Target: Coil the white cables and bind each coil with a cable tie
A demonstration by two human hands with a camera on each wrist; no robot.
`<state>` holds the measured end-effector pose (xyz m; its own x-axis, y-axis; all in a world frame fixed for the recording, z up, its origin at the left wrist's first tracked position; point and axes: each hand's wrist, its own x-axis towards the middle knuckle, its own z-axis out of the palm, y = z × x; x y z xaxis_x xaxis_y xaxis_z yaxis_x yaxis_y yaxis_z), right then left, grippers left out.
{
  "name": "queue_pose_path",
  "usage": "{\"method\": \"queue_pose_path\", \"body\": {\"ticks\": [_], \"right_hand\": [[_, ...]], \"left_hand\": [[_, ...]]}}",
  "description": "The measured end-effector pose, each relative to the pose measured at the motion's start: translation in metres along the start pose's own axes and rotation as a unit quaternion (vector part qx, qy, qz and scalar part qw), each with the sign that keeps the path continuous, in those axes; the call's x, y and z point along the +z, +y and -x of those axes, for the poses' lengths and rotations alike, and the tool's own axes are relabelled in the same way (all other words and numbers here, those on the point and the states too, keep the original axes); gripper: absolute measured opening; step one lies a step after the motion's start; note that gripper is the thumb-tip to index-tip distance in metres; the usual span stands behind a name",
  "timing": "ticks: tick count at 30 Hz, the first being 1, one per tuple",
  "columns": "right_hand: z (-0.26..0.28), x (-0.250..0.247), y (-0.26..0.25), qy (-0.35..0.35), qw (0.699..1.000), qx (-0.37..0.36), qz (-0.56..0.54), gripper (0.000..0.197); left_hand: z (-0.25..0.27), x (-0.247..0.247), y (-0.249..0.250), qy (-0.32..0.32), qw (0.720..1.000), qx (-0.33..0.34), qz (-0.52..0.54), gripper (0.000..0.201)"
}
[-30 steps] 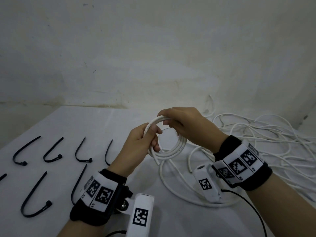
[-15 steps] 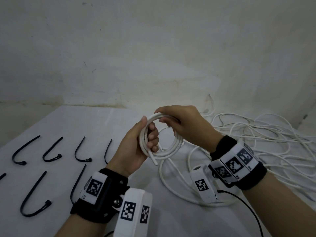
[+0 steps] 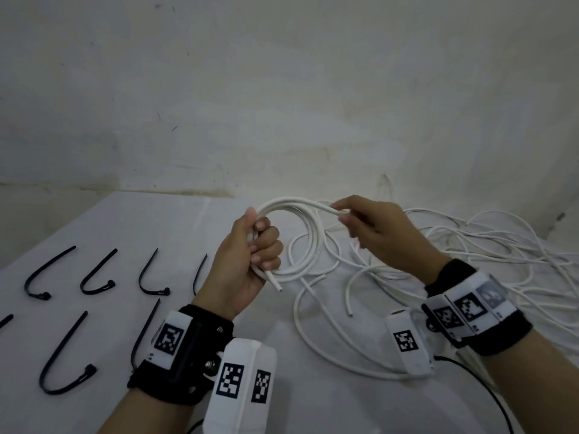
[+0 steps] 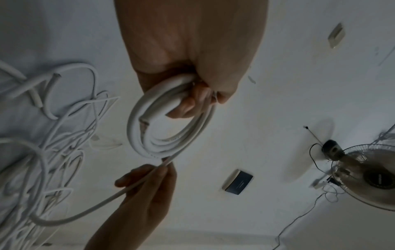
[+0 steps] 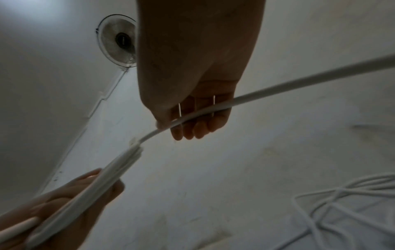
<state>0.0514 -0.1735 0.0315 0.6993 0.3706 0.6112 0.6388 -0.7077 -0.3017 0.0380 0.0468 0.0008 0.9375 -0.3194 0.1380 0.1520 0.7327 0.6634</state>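
Presently held above the white table [image 3: 103,233]: one white cable coil [image 3: 300,242], round-section, smooth sheath, several turns stacked into a ring standing roughly upright. Left hand [image 3: 247,261] is clenched round the coil at its 9 o'clock side; a cut free end pokes out below the fist toward 5 o'clock. Right hand [image 3: 376,233] pinches the running strand [image 3: 316,205] at the coil's 1 o'clock, thumb against fingers [image 5: 188,125]; the strand's long axis runs from 9 to 3 o'clock over the top of the ring. Loose white cables [image 3: 488,249] lie tangled on the table at 3 o'clock. Black cable ties [image 3: 94,274], bent into hooks, lie in two rows at 9 o'clock. Wrist bands [image 3: 170,338] carry square black-and-white coded markers; no readable writing on the cable.
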Motion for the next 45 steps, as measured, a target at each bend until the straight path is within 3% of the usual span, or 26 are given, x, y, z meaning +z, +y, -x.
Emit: {"method": "queue_pose_path", "body": {"ticks": [3, 7, 16, 23, 29, 32, 35, 41, 45], "right_hand": [[0.014, -0.015, 0.023, -0.015, 0.999, 0.049, 0.009, 0.008], [0.027, -0.029, 0.04, -0.01, 0.997, 0.08, 0.011, 0.027], [0.03, -0.045, 0.038, -0.045, 0.995, 0.072, 0.06, 0.019], [0.042, -0.036, 0.008, -0.093, 0.963, -0.112, 0.226, 0.023], [0.041, -0.021, -0.033, -0.149, 0.927, -0.216, 0.269, 0.033], [0.038, -0.015, -0.055, -0.173, 0.926, -0.23, 0.245, 0.02], [0.034, -0.011, -0.072, -0.183, 0.932, -0.235, 0.205, 0.02], [0.014, -0.003, -0.092, -0.143, 0.944, -0.256, 0.15, 0.008], [0.002, 0.008, -0.094, -0.136, 0.958, -0.23, 0.1, 0.004]], "left_hand": [[-0.002, -0.004, 0.005, 0.019, 0.999, 0.028, 0.024, 0.037], [-0.005, -0.008, 0.008, 0.041, 0.996, 0.06, 0.046, 0.037], [-0.007, -0.013, 0.009, 0.055, 0.99, 0.101, 0.076, 0.037], [-0.009, -0.018, 0.01, 0.079, 0.986, 0.121, 0.079, 0.037], [-0.009, -0.018, 0.006, 0.089, 0.986, 0.127, 0.061, 0.037], [-0.008, -0.014, 0.004, 0.09, 0.987, 0.127, 0.044, 0.037], [-0.007, -0.011, 0.001, 0.081, 0.989, 0.123, 0.031, 0.038], [-0.004, -0.003, -0.008, 0.068, 0.993, 0.095, -0.012, 0.039], [0.001, 0.001, -0.016, 0.059, 0.99, 0.076, -0.106, 0.038]]}}
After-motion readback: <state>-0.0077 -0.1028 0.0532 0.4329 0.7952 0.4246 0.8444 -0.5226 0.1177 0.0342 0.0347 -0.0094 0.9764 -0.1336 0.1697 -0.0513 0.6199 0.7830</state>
